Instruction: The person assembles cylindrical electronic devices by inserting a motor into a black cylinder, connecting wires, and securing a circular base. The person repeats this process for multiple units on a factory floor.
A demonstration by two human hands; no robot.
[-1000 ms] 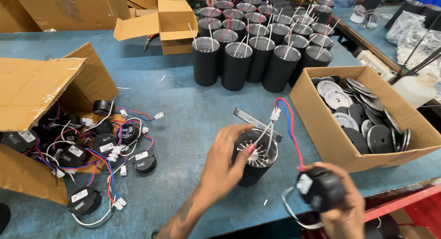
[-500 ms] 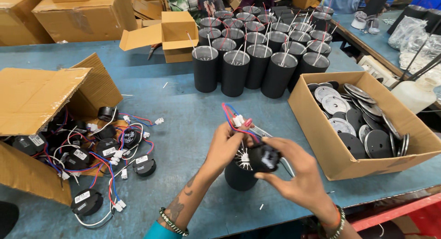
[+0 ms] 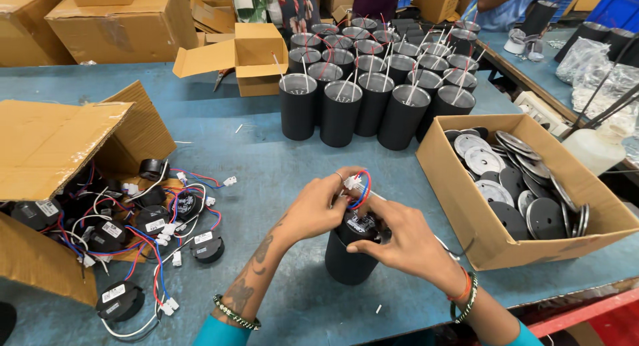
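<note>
Black can [image 3: 346,263] upright at table centre. Right hand [image 3: 399,243] clamps round module [image 3: 363,225] onto its mouth; left hand [image 3: 319,206] pinches wires [image 3: 359,185] at 12 o'clock.

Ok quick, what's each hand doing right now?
Left hand: closed, pinching the red and blue wires.
Right hand: closed on the black round part on top of the black can.

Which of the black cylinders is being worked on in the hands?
The lone black cylinder at the front, apart from the cluster at the back. The right hand presses a round black module into its top; the left hand holds the wires.
</note>
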